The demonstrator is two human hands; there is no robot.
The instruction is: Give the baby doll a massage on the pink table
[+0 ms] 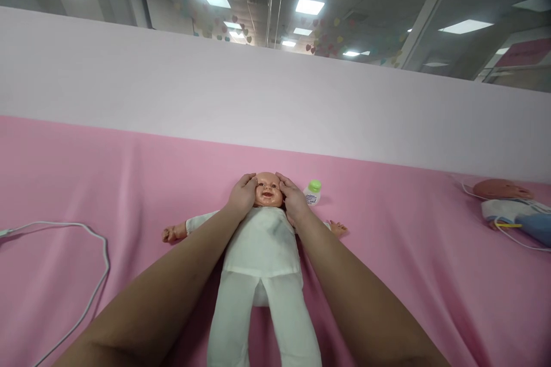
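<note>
Two bare hands frame the head (267,183) of a baby doll (263,243), one at each side. The doll lies face up on the pink-covered bench (150,183), directly in front of the person, its head farthest away and its legs running toward the bottom edge of the view. It wears a white top and white trousers, and its arms are spread out to both sides, with the small hands showing beyond the person's forearms.

The left hand (241,195) rests against one side of the doll's head, its fingers (248,178) open in a loose curve that reaches up toward the forehead. The right hand (294,199) mirrors it on the other side, its fingers (283,179) likewise partly spread, lying along the temple and cheek. Neither hand is closed around anything by itself; how firmly they press cannot be told. The face stays uncovered between them.

Just beside the right hand stands a small clear bottle (311,196) with a green cap. Well apart on the right lies a second doll (501,188), near some white and blue cloth (531,221) and a thin tube. A white cable (105,249) curves over the bench on the left. Behind rises a plain white panel (275,106), with glass and lit ceiling panels above.
</note>
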